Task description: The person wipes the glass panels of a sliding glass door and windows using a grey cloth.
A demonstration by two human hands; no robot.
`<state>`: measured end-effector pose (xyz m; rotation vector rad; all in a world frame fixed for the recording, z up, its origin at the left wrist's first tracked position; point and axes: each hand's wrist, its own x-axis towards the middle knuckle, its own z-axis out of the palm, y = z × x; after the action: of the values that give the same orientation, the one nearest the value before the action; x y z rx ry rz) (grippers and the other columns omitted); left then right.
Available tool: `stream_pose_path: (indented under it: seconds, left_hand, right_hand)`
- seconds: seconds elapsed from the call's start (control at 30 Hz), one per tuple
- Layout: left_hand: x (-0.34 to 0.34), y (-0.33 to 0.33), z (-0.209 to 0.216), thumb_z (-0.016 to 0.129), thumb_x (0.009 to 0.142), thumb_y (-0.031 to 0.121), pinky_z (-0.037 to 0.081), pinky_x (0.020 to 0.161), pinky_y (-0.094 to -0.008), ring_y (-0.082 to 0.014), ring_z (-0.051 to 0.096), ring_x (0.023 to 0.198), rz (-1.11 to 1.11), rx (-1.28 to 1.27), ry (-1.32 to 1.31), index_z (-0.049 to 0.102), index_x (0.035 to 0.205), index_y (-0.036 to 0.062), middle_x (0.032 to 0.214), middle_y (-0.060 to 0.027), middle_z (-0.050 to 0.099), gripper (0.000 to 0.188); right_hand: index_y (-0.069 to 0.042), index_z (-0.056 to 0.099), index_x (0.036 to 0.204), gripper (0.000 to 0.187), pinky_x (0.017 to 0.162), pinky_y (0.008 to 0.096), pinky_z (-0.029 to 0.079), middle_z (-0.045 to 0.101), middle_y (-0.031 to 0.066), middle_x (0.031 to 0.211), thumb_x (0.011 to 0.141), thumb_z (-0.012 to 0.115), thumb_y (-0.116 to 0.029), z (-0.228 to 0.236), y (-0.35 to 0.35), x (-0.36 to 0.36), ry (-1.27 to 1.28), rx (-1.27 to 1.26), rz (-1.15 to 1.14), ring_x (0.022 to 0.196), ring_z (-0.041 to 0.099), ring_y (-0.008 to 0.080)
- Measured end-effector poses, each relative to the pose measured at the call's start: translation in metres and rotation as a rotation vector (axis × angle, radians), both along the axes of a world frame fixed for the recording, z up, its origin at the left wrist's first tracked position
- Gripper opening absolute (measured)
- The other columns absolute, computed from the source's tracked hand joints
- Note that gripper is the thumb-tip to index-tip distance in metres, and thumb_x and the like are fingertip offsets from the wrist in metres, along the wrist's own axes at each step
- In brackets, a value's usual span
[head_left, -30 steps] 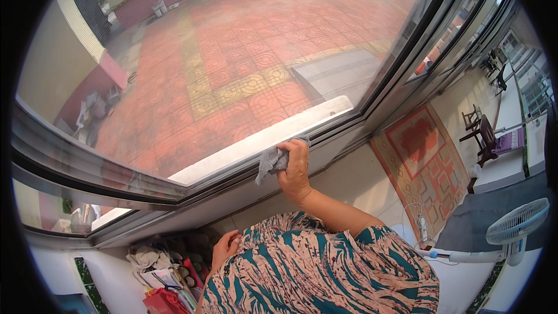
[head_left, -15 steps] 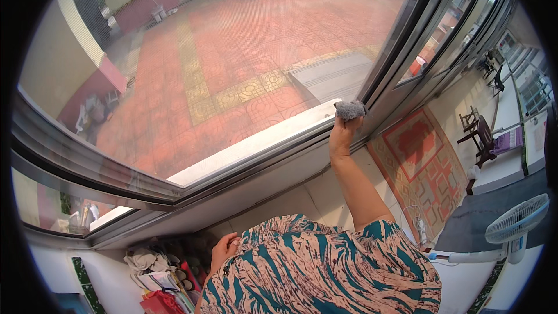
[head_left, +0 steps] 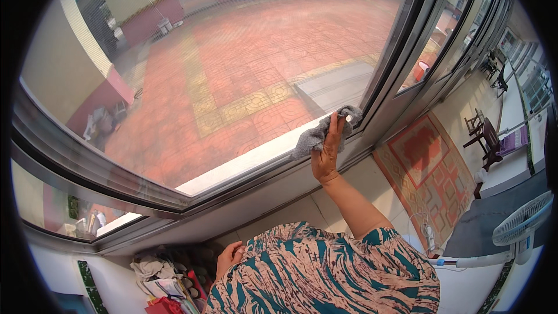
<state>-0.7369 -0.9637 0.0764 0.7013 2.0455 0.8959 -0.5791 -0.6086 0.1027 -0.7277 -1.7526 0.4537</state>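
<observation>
My right hand (head_left: 326,157) presses a grey cloth (head_left: 313,139) against the lower right part of the window pane (head_left: 256,75), close to the metal frame. Its fingers point up over the bunched cloth, which spreads out on both sides of them. Below the glass runs the sliding window's metal bottom rail (head_left: 232,193). My left hand (head_left: 230,259) hangs low beside the patterned shirt, its fingers loosely bent and nothing visible in it; part of this hand is hidden by the shirt.
A patterned rug (head_left: 427,166) lies on the tiled floor to the right. Nearer me stands a white fan (head_left: 520,224). Shoes and a red bag (head_left: 164,305) are piled at lower left. Further right is a dark chair (head_left: 487,141). Beyond the glass lies a red-tiled courtyard (head_left: 261,40).
My right hand has moved slightly left and down from the frame corner, and the cloth now lies spread wider under its fingers. The left hand stays by the shirt. The view has shifted slightly.
</observation>
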Motion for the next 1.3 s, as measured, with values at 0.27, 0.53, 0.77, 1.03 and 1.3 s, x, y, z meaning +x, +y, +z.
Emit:
stream_pose_path:
  seconds: [0.27,0.53,0.77,1.03,1.3]
  left_hand:
    - [0.005,-0.007,-0.006,0.055,0.095,0.021,0.049,0.081,-0.0251,-0.0136,0.063,0.092,0.066,0.069,-0.052,0.056,0.121,-0.0019,0.103,-0.0098,0.068,0.035]
    - [-0.005,0.005,-0.01,0.055,0.095,0.025,0.05,0.078,-0.0263,-0.0151,0.065,0.091,-0.055,0.044,0.02,0.056,0.122,0.0008,0.105,-0.0102,0.068,0.037]
    - [-0.01,-0.018,-0.035,0.055,0.094,0.023,0.051,0.08,-0.0263,-0.0166,0.067,0.093,-0.048,0.077,-0.008,0.055,0.124,0.0018,0.107,-0.0093,0.068,0.036]
    - [-0.008,-0.018,-0.035,0.056,0.094,0.023,0.053,0.08,-0.029,-0.0177,0.066,0.097,-0.059,0.08,-0.036,0.053,0.126,0.0028,0.111,-0.0097,0.066,0.038]
    - [-0.003,0.0,-0.018,0.058,0.093,0.026,0.053,0.078,-0.0312,-0.0204,0.067,0.096,-0.088,0.054,-0.017,0.055,0.125,0.0043,0.111,-0.0112,0.066,0.039]
  right_hand:
    - [-0.001,0.006,0.149,0.072,0.113,0.0489,0.009,0.004,0.0274,0.152,0.097,0.041,-0.037,0.031,0.051,0.003,0.261,-0.071,-0.281,0.142,0.007,0.0398]
    - [0.002,0.015,0.147,0.081,0.108,0.0527,0.01,0.01,0.0326,0.148,0.084,0.053,-0.032,-0.019,-0.073,-0.047,-0.469,0.114,0.191,0.134,0.016,0.0472]
    - [-0.001,0.015,0.148,0.068,0.113,0.0455,0.015,0.013,0.0264,0.152,0.096,0.046,-0.031,0.088,0.048,-0.014,0.099,0.263,-0.283,0.141,0.016,0.0376]
    - [0.004,0.012,0.147,0.064,0.113,0.0497,0.005,0.009,0.0248,0.153,0.098,0.036,-0.031,0.12,0.015,-0.05,0.221,0.267,-0.236,0.143,0.003,0.0384]
    - [-0.005,0.057,0.118,0.041,0.09,0.0381,0.043,0.057,0.0199,0.103,0.077,0.058,-0.01,-0.003,-0.069,-0.086,-0.403,0.515,0.504,0.099,0.054,0.0357]
